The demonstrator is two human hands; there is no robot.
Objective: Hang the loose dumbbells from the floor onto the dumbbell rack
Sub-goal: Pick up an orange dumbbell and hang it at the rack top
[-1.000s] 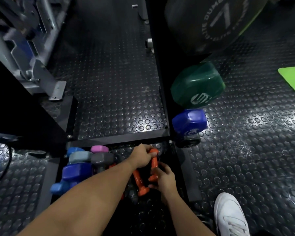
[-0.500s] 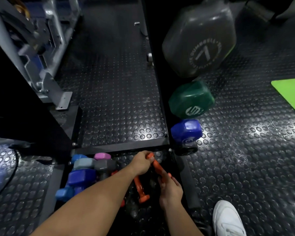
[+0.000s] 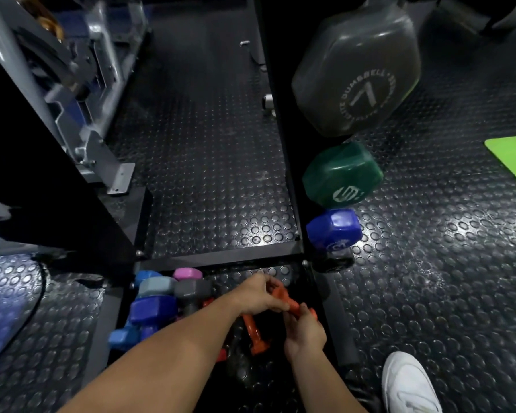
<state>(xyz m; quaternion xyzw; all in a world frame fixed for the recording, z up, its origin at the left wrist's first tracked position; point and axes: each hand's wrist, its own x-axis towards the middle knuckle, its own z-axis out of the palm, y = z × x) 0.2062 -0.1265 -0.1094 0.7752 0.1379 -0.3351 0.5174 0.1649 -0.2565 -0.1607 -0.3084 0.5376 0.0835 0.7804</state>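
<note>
Both hands are on one small orange dumbbell (image 3: 289, 299), low down inside the base of the black rack (image 3: 276, 114). The left hand (image 3: 258, 295) is wrapped around its far end, and the right hand (image 3: 306, 330) is pinching the near end, so the thing sits tilted between them. Can't really tell if it's touching the studded floor (image 3: 429, 278) or lifted off it, too dark in there.

Just under the hands there's a second orange dumbbell (image 3: 255, 332) lying loose on the floor, running toward the person. Left of the left hand is a messy pile of little ones: a gray dumbbell (image 3: 191, 290) nearest, a pink one (image 3: 187, 274) behind it, then some blue and purple ones (image 3: 152, 311) further left.

Up beyond the right hand, hanging on the rack's right side, there's a blue dumbbell (image 3: 334, 229), then a green dumbbell (image 3: 341, 174) above it, and a big gray dumbbell (image 3: 358, 70) marked 7 at the top. A white shoe (image 3: 408, 386) is planted just right of the right forearm.
</note>
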